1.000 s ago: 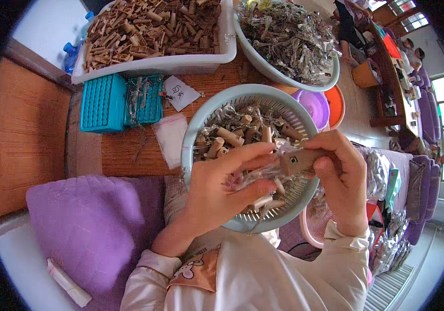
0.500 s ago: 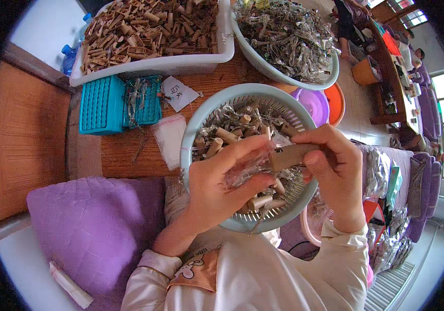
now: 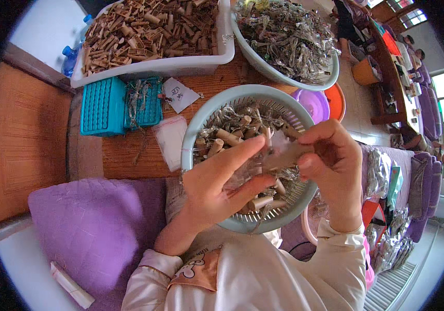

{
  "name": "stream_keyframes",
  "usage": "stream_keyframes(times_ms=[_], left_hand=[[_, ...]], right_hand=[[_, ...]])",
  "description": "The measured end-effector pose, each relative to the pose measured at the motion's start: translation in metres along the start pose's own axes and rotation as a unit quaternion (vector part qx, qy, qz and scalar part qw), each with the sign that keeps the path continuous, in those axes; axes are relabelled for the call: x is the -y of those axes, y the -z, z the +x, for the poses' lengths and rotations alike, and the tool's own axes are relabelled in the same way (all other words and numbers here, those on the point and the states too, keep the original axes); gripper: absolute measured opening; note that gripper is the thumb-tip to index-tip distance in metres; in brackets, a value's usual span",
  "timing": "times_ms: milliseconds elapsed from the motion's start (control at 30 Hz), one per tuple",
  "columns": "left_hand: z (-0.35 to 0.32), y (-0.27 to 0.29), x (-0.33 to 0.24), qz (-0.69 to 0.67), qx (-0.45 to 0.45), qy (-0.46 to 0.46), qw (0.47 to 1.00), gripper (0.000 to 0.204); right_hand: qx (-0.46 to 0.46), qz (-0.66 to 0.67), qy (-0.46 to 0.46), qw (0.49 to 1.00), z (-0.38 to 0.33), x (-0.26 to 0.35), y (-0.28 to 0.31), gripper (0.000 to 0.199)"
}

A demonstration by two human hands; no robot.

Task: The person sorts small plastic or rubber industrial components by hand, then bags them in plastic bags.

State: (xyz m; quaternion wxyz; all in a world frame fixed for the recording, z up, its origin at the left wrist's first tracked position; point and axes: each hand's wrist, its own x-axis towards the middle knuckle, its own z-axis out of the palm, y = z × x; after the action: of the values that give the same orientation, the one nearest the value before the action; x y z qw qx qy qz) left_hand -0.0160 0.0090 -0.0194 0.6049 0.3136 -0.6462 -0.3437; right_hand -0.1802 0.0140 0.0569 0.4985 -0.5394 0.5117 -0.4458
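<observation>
Compared with half a second ago, the flat brown piece (image 3: pixel 288 156) is sitting slightly farther left and lower. The right hand (image 3: pixel 338 166) is pinching its right end between thumb and fingers; its left end is meeting a crinkled clear plastic film (image 3: pixel 242 173). The left hand (image 3: pixel 211 181) is holding that film between spread thumb and fingers. Both are hovering over a round grey-green slotted plastic basket (image 3: pixel 253 91), where small brown cylinders (image 3: pixel 228 137) are lying.
</observation>
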Motion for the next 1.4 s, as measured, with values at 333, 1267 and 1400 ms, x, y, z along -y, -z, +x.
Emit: stream_keyframes(times_ms=[333, 1267, 1400], left_hand=[[0.0, -0.003, -0.008, -0.115, 0.089, 0.217, 0.965, 0.049], [-0.011, -0.016, -0.001, -0.149, -0.047, 0.187, 0.97, 0.057], [-0.01, -0.005, 0.006, -0.155, -0.046, 0.187, 0.969, 0.049]], right_hand=[[0.044, -0.327, 0.255, 0.909, 0.009, -0.001, -0.009, 0.021], [0.017, 0.138, -0.016, 0.99, -0.01, -0.065, -0.012, 0.026], [0.019, 0.033, -0.034, 0.999, -0.018, -0.063, 0.001, 0.03]])
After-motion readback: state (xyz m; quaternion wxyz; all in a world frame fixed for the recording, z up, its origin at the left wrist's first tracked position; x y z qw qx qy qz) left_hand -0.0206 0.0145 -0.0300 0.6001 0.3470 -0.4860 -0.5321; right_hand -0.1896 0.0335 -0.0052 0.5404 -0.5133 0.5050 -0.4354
